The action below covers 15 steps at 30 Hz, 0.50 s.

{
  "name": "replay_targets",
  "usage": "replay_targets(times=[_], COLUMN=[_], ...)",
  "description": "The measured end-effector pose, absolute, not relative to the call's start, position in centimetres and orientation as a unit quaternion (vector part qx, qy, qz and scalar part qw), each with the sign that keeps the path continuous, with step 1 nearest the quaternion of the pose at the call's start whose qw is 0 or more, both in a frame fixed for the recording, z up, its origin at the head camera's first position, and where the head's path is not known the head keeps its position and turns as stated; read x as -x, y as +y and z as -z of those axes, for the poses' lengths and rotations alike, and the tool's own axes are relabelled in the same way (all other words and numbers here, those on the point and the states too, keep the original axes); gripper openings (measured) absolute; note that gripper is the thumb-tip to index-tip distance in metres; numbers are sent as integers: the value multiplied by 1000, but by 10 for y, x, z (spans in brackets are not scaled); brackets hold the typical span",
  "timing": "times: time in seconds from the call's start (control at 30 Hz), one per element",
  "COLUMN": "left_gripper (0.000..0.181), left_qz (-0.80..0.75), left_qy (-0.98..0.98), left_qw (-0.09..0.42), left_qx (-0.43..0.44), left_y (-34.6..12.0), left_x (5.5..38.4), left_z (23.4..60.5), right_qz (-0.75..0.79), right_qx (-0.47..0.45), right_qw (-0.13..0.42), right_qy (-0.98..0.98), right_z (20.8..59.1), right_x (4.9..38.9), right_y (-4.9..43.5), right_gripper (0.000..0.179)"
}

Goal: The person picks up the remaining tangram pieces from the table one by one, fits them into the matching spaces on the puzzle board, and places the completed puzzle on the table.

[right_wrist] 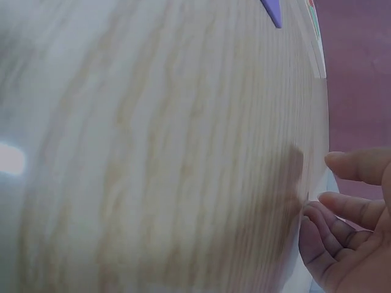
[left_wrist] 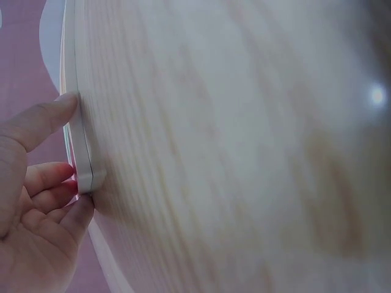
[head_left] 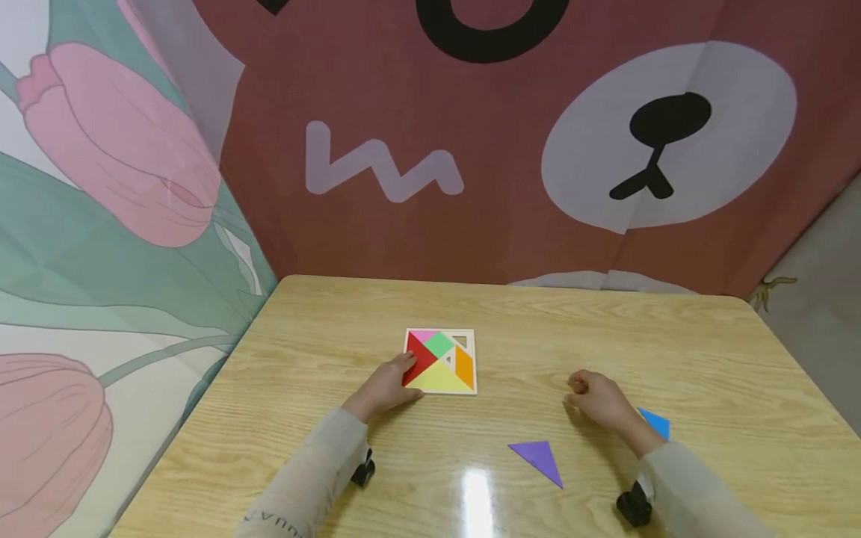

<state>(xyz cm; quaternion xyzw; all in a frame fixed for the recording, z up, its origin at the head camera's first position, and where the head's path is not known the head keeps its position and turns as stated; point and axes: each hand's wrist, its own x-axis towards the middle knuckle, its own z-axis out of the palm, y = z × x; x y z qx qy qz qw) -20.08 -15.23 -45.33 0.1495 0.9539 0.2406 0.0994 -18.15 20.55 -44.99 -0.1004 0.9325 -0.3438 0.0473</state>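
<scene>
White tray (head_left: 470, 338) flat on the desk (head_left: 336, 329), left of centre, holding five coloured pieces. Red (head_left: 424, 357) along the left side, yellow (head_left: 440, 379) along the near edge, pink (head_left: 422, 335) at the far left, green (head_left: 439, 344) next to it, orange (head_left: 463, 367) at the right. Two triangular cut-outs show in the tray floor: one at the far right corner, a smaller one between green and orange.

Left hand (head_left: 386, 385) grips the tray at its near left corner; thumb on the near edge, fingers at the left side, tips reaching the red. Left wrist view: digits on either side of that corner.

Right hand (head_left: 599, 400) is well apart from the tray, to its right, low over the desk; contact with it, can't tell. Fingers loosely curled, nothing held, narrow gap between thumb and index finger.

Purple (head_left: 539, 457) triangle flat on the desk between the hands, nearer the person. Blue (head_left: 656, 424) lies just beside the right wrist, which partly hides it. Both sleeves pale, a black device under each wrist. Behind the desk: reddish-brown cloth (head_left: 403, 239) with a printed snout; tulip-print cloth (head_left: 121, 142) at left.
</scene>
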Motion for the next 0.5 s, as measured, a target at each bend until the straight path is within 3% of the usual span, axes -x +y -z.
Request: replay_targets(times=[0.5], left_gripper=[67], left_qz=[-244], left_qy=[954], left_qw=[102], left_qx=[-143], left_y=[-152], left_x=[202], left_z=[454], right_qz=[325], right_qx=[88], right_qw=[39], right_qy=[941], right_z=[443], right_x=[176], right_y=[229], right_gripper=[41])
